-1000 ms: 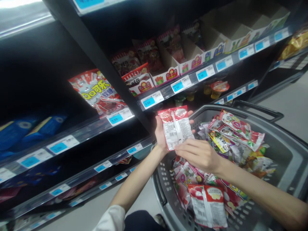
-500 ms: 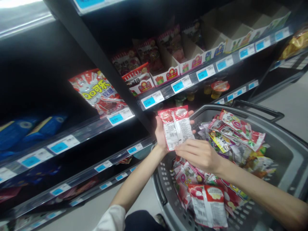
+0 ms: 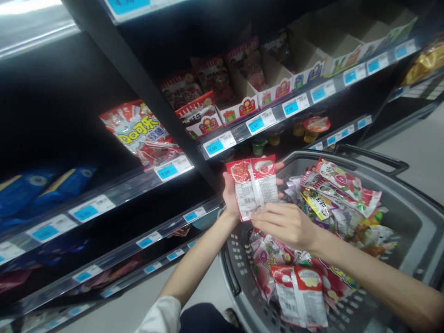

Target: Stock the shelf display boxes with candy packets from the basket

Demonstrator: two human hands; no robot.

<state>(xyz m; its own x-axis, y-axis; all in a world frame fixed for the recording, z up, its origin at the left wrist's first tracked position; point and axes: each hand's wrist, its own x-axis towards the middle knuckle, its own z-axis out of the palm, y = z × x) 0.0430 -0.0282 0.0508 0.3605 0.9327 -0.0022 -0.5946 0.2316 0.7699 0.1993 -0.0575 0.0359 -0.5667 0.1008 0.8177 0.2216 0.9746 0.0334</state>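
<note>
A small red-and-white candy packet [image 3: 255, 185], printed back facing me, lies across the palm of my left hand [image 3: 230, 200]. That hand cradles it from behind, its thumb along the left edge and its fingertips spread past the right edge. My right hand [image 3: 287, 224] is closed on the packet's lower edge, fingers over the front; its thumb is hidden. Just below both hands is a grey shopping basket [image 3: 412, 208] with several candy packets in it. One red-and-white packet [image 3: 300, 296] lies back side up at its near end, and a yellow-fronted packet [image 3: 316, 203] sits farther back.
Dark store shelves with price tags [image 3: 258, 124] run along the left and back. Candy bags stand in a cardboard display box [image 3: 239, 108]. A large red candy bag [image 3: 142, 132] stands left of the shelf post [image 3: 138, 74]. Jelly cups [image 3: 316, 128] sit one shelf lower.
The packet has tilted a little flatter toward me, its top edge now wider and clearer. My left fingers have spread slightly. The right hand has hardly moved.
</note>
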